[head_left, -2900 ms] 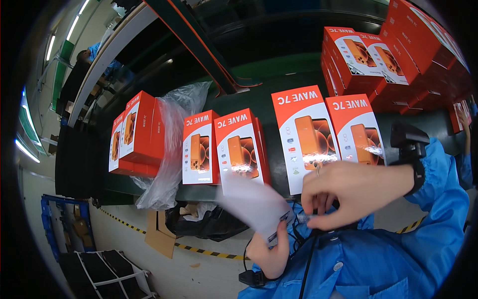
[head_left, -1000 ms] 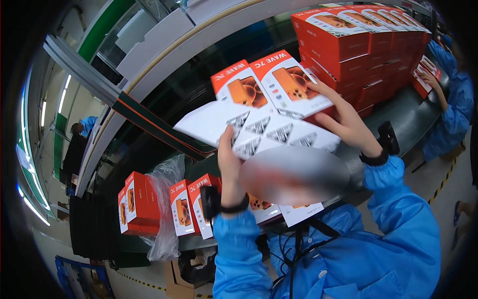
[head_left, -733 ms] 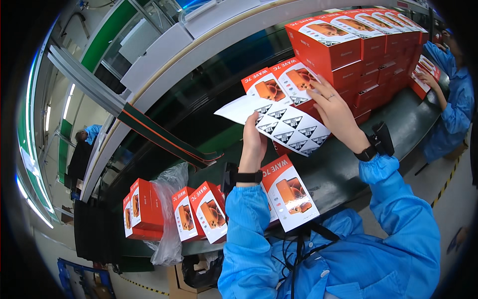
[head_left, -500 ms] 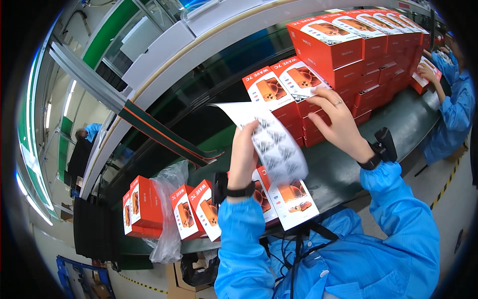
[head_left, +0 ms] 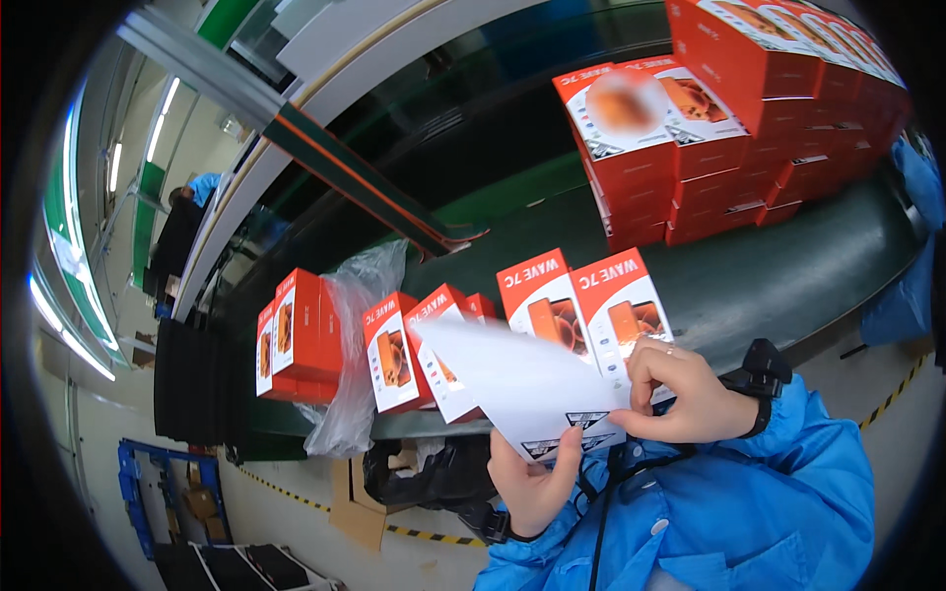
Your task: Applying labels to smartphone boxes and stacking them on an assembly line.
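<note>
Left hand (head_left: 533,488), lower centre of frame, has the white flexible label sheet with black triangular labels (head_left: 527,379) pinched along its lower edge, thumb on the printed face. Right hand (head_left: 690,399) sits just right of it, thumb and curled fingers drawn in narrow at the sheet's right end; from here I can't tell if a label is between them. My read: a label is being worked off the backing. To do it well: left thumb close to the peel line but off the labels, backing bent away sharply so a corner lifts, label taken by its very edge so the glue stays clean and it doesn't crease. Pull low and slow; a fast tug could tear it. I'd also support the loose upper-left end, since it looks floppy enough to flick about. The sheet sits centre to lower centre of frame, in front of the two upright-printed red-and-white cardboard phone boxes (head_left: 623,313) on the dark green table (head_left: 788,266), and covers part of the left one. Looks: thin, bowed, mostly plain white, upper-left end blurred, dark triangles showing only near the lower edge by the thumb; print too small to make out.
</note>
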### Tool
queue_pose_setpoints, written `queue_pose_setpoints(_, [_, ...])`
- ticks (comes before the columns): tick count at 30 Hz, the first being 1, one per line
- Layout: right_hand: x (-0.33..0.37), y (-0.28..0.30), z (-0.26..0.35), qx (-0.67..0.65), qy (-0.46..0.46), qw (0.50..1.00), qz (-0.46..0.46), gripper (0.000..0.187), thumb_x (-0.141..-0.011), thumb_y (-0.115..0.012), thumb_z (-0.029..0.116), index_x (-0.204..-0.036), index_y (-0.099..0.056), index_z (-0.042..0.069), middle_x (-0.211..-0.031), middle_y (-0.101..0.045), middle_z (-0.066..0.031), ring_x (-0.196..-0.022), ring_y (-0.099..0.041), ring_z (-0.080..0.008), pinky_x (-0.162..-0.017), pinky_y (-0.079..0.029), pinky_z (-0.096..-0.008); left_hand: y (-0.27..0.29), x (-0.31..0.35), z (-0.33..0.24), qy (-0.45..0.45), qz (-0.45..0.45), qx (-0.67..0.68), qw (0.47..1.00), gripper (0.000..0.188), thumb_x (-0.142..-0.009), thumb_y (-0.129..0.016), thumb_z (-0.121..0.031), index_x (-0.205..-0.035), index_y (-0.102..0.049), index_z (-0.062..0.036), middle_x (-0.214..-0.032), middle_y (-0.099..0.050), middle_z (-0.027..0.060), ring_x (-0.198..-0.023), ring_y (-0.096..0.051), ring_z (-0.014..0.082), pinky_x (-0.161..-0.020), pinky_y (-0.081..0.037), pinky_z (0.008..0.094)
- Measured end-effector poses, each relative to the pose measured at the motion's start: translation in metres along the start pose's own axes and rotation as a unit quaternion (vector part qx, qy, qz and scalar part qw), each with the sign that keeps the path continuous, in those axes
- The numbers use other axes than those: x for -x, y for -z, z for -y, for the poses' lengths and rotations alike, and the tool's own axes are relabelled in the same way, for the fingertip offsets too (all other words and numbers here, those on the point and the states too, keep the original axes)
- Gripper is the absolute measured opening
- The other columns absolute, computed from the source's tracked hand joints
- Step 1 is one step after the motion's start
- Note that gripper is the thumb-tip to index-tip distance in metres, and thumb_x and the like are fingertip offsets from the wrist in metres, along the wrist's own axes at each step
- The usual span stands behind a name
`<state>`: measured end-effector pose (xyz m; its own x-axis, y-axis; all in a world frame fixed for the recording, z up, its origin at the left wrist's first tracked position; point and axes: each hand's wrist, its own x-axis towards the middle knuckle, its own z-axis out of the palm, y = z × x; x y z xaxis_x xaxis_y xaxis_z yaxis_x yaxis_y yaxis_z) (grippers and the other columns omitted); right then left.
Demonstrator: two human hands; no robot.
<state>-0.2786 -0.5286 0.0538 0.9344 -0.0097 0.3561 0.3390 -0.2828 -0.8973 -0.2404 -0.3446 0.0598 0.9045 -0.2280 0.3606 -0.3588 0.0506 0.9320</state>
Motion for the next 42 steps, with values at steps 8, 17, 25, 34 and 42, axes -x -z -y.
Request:
queue_pose_setpoints(8, [-0.006, -0.028, -0.001, 0.096, 0.149, 0.984, -0.012, 0.016, -0.077, -0.070, 0.012, -0.087, -0.061, 0.003, -0.082, -0.060, -0.0086, -0.075, -0.059, -0.0209, -0.066, -0.048, -0.0293, 0.017, 0.026, 0.017, 0.010, -0.066, -0.078, 0.995, 0.029, -0.073, -0.075, -0.005, -0.095, -0.060, 0.0033, -0.078, -0.067, 0.0095, -0.066, -0.061, 0.0073, -0.052, -0.043, 0.0186])
queue_pose_setpoints(17, [-0.003, -0.027, -0.005, 0.104, 0.116, 0.987, 0.042, 0.017, -0.077, -0.068, 0.010, -0.091, -0.061, 0.003, -0.087, -0.062, -0.0077, -0.080, -0.060, -0.0215, -0.068, -0.049, -0.0305, 0.023, 0.024, 0.026, -0.077, 0.038, -0.201, 0.976, 0.024, -0.073, -0.072, 0.000, -0.094, -0.061, 0.0028, -0.081, -0.067, 0.0118, -0.071, -0.065, 0.0181, -0.063, -0.049, 0.0257])
queue_pose_setpoints(25, [-0.003, -0.028, -0.010, 0.129, 0.080, 0.987, 0.060, 0.012, -0.077, -0.067, 0.010, -0.082, -0.057, 0.004, -0.086, -0.062, -0.0070, -0.071, -0.062, -0.0196, -0.063, -0.050, -0.0274, 0.008, 0.030, 0.020, -0.017, -0.009, -0.318, 0.948, 0.025, -0.078, -0.065, -0.001, -0.101, -0.058, 0.0043, -0.072, -0.063, 0.0150, -0.057, -0.063, 0.0268, -0.053, -0.049, 0.0315])
queue_pose_setpoints(34, [-0.028, 0.013, -0.022, 0.090, -0.189, 0.946, 0.246, 0.014, -0.079, -0.064, 0.013, -0.079, -0.065, -0.001, -0.068, -0.063, -0.0096, -0.060, -0.061, -0.0150, -0.058, -0.048, -0.0258, 0.027, 0.030, 0.028, 0.061, -0.071, -0.285, 0.954, 0.016, -0.085, -0.058, -0.006, -0.093, -0.052, 0.0062, -0.072, -0.064, 0.0194, -0.060, -0.067, 0.0273, -0.051, -0.049, 0.0297])
queue_pose_setpoints(42, [-0.031, 0.009, -0.029, 0.101, -0.230, 0.938, 0.240, 0.016, -0.079, -0.062, 0.013, -0.074, -0.063, -0.001, -0.062, -0.062, -0.0111, -0.057, -0.061, -0.0197, -0.056, -0.046, -0.0300, 0.029, 0.035, 0.033, 0.064, -0.037, -0.303, 0.950, 0.021, -0.086, -0.057, -0.008, -0.099, -0.051, 0.0066, -0.075, -0.064, 0.0168, -0.061, -0.063, 0.0191, -0.052, -0.046, 0.0256])
